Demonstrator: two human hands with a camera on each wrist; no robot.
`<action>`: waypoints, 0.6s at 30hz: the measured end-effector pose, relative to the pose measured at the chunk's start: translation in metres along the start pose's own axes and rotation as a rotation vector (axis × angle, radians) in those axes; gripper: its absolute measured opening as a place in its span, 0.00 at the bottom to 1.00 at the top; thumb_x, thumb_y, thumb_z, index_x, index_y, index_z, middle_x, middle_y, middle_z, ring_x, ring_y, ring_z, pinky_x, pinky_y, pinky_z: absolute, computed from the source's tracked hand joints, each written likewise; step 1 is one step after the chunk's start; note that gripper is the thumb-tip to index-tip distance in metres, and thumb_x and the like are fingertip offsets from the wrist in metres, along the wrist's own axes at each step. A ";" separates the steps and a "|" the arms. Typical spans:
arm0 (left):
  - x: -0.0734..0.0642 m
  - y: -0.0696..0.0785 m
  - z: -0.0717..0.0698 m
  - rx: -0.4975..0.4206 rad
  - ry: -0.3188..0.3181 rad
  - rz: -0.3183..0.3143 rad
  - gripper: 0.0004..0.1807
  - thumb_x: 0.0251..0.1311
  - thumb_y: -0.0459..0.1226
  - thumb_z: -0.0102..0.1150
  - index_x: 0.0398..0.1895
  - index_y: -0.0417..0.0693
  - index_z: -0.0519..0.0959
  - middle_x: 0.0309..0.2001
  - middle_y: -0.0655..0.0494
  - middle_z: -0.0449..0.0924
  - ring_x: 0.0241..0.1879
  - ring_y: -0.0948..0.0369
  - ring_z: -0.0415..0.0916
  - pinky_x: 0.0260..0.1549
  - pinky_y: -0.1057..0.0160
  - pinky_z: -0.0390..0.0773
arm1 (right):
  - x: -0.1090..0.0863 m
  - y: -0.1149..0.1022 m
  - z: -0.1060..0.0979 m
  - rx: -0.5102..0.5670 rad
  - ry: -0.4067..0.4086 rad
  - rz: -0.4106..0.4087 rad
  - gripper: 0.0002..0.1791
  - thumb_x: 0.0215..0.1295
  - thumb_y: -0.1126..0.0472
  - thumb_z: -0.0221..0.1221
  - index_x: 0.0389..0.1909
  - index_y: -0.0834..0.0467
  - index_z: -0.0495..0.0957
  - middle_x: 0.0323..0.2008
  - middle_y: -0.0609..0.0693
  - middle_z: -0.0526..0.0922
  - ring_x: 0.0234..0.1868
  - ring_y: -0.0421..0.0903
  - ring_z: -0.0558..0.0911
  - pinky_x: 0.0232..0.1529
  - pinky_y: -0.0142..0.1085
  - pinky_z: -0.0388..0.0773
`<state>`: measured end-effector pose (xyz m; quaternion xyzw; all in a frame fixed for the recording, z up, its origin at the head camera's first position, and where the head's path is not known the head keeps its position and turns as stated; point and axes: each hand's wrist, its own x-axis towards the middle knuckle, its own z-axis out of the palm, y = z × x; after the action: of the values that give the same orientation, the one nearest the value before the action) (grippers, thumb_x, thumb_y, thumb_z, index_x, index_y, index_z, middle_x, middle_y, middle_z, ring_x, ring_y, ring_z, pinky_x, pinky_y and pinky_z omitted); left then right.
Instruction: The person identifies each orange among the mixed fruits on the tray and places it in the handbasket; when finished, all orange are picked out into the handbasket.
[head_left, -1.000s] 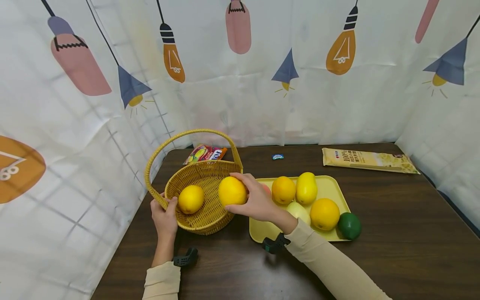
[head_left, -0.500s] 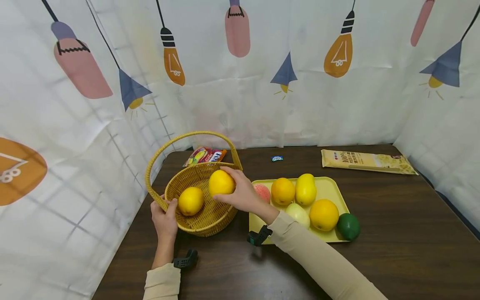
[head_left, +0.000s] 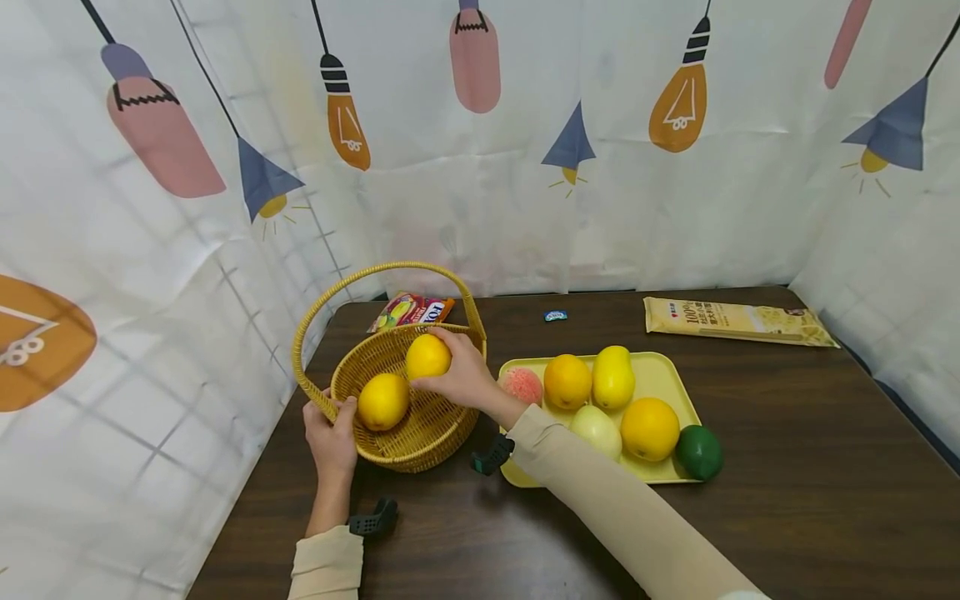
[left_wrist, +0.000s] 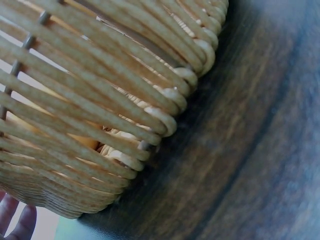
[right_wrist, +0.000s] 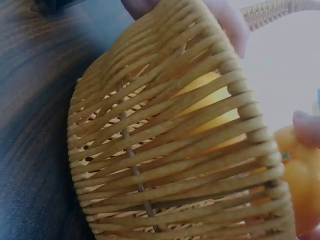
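A woven yellow basket (head_left: pixel 431 454) with a tall arched handle stands tilted toward me on the left of the table. My left hand (head_left: pixel 332 437) grips its left rim at the foot of the handle, thumb on the inner side. One orange (head_left: pixel 383 402) lies inside, against the left wall. Above the basket's opening, my right hand (head_left: pixel 468 375) holds a second orange (head_left: pixel 428 357) between thumb and fingers. The right wrist view shows this orange (right_wrist: pixel 300 180) beyond the woven wall (right_wrist: pixel 150 170). In the left wrist view the wicker (left_wrist: pixel 100 100) covers much of the frame.
Right of the basket is a yellow tray (head_left: pixel 663 371) with a peach (head_left: pixel 522 385), oranges (head_left: pixel 649 428), a yellow oblong fruit (head_left: pixel 612 377), a pale green round fruit (head_left: pixel 597 432) and a dark green fruit (head_left: pixel 699 452). Packets (head_left: pixel 738 322) lie along the back.
My right hand has carried the orange leftward, from the basket's right rim to over its middle, near the other orange. The left hand keeps its grip on the rim.
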<state>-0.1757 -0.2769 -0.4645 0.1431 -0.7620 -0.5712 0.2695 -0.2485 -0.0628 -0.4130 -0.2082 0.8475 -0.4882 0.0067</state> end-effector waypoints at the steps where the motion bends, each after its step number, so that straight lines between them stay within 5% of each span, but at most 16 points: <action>1: 0.000 0.000 0.000 0.002 0.001 0.001 0.17 0.68 0.43 0.53 0.36 0.35 0.67 0.60 0.45 0.64 0.51 0.62 0.63 0.44 0.63 0.66 | 0.002 0.000 0.001 -0.002 0.001 0.010 0.49 0.50 0.45 0.72 0.73 0.48 0.61 0.62 0.54 0.68 0.51 0.50 0.75 0.46 0.43 0.77; 13: 0.002 -0.003 -0.001 -0.004 -0.005 -0.017 0.16 0.68 0.42 0.54 0.36 0.35 0.67 0.62 0.44 0.63 0.52 0.63 0.64 0.46 0.65 0.66 | 0.014 -0.004 0.013 -0.050 0.010 0.137 0.49 0.51 0.42 0.71 0.73 0.48 0.60 0.62 0.57 0.69 0.52 0.53 0.75 0.47 0.45 0.76; 18: -0.003 0.011 -0.003 -0.026 -0.019 -0.026 0.15 0.68 0.40 0.54 0.37 0.34 0.67 0.62 0.40 0.63 0.51 0.62 0.64 0.45 0.67 0.66 | 0.018 -0.006 0.013 -0.064 -0.015 0.173 0.49 0.52 0.43 0.71 0.73 0.51 0.59 0.61 0.58 0.70 0.52 0.54 0.75 0.48 0.45 0.76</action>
<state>-0.1709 -0.2741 -0.4547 0.1440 -0.7551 -0.5859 0.2566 -0.2602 -0.0823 -0.4118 -0.1379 0.8775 -0.4567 0.0487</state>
